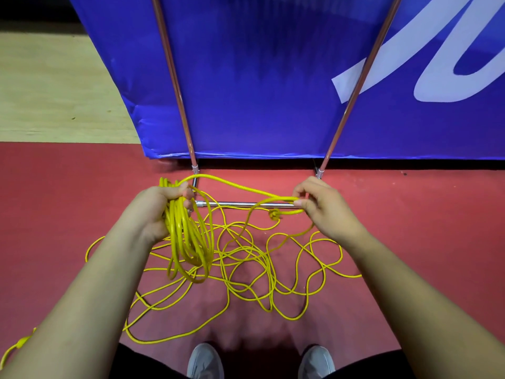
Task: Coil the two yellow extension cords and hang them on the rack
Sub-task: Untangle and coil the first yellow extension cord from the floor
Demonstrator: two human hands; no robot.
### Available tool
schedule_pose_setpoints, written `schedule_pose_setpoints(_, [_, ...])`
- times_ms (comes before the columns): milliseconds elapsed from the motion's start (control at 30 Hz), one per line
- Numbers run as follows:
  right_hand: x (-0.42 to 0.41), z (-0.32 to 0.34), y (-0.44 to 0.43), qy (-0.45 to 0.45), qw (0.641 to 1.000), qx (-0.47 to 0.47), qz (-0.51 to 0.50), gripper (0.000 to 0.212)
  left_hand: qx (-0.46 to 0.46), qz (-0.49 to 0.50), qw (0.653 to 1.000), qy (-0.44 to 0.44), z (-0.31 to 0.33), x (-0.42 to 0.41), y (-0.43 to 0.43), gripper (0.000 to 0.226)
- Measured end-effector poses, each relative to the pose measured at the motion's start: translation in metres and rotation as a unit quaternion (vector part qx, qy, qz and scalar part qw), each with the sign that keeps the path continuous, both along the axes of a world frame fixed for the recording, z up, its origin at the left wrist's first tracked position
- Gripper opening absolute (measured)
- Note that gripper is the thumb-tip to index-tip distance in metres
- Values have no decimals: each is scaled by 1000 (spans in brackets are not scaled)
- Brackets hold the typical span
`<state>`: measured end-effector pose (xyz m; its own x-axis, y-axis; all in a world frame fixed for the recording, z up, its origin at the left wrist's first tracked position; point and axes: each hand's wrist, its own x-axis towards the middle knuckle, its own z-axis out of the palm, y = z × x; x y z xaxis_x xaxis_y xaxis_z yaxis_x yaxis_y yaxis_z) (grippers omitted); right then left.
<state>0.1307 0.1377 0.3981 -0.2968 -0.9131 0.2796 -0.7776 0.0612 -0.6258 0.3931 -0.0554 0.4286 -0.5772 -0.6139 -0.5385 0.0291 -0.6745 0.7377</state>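
My left hand (161,206) grips a bundle of several yellow cord loops (188,242) that hang down below it. From that hand a strand of the same cord arcs right to my right hand (319,206), which pinches a folded bend of it. A small knot (274,214) sits on the cord just left of my right hand. The remaining yellow extension cord (254,266) lies loose and tangled on the red floor beneath both hands. The rack (240,204) stands in front of me: a low chrome crossbar and two slanted metal poles rising from it.
A big blue banner (259,77) stands right behind the rack. Pale wooden floor (54,86) lies at the far left beyond the red floor. My two grey shoes (205,362) are at the bottom edge. A yellow cord end (19,344) lies at the bottom left.
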Motion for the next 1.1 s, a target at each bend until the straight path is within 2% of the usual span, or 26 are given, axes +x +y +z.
schedule_pose_setpoints(100, [-8,-13,9,-56,993,18,-103,19,2,26,999,20,-1,2,-5,15])
schedule_pose_setpoints(167, [-19,-31,18,-53,981,95,-158,17,7,47,998,32,0,1,-4,16])
schedule_pose_setpoints(233, [-22,-47,28,-25,964,219,-152,19,3,60,998,36,2,-1,-1,15])
schedule_pose_setpoints(267, [-18,-51,32,-66,953,261,-139,22,-7,60,998,35,3,-3,1,15])
schedule_pose_setpoints(333, [-7,-54,35,-211,934,263,-120,16,-36,51,997,36,8,-6,7,15])
schedule_pose_setpoints(400, [5,-46,29,-366,898,206,-134,8,-67,33,996,53,13,-8,14,15])
schedule_pose_setpoints(433, [10,-42,25,-454,860,176,-150,8,-79,22,995,64,15,-8,16,15])
schedule_pose_setpoints(500, [16,-36,16,-544,811,107,-187,14,-99,-2,992,77,19,-8,18,13])
schedule_pose_setpoints(533, [16,-38,13,-535,814,84,-210,15,-106,-19,991,81,20,-7,18,10])
schedule_pose_setpoints(600, [16,-43,8,-438,865,64,-235,11,-117,-56,989,74,19,-6,20,8])
schedule_pose_setpoints(667, [17,-43,7,-411,889,65,-190,17,-124,-80,988,50,15,-7,23,8])
schedule_pose_setpoints(733, [18,-38,7,-457,878,72,-123,28,-124,-90,988,24,10,-6,24,10])
schedule_pose_setpoints(800, [13,-32,4,-459,874,93,-130,35,-124,-89,988,10,6,-5,21,12])
schedule_pose_setpoints(900, [3,-26,5,-426,879,146,-154,27,-119,-82,989,10,5,-5,17,10])
schedule_pose_setpoints(933, [2,-22,6,-459,867,133,-140,26,-121,-84,989,11,6,-6,17,9])
schedule_pose_setpoints(1000, [1,-13,5,-579,808,52,-100,24,-127,-90,988,7,6,-6,17,9])
schedule_pose_setpoints(1033, [-2,-13,4,-603,792,28,-95,25,-129,-92,987,4,5,-7,17,9])
schedule_pose_setpoints(1067, [-6,-16,3,-578,807,46,-112,26,-129,-94,987,4,5,-7,17,9])
schedule_pose_setpoints(1100, [-8,-19,3,-485,857,107,-140,22,-129,-93,987,7,5,-7,17,9])
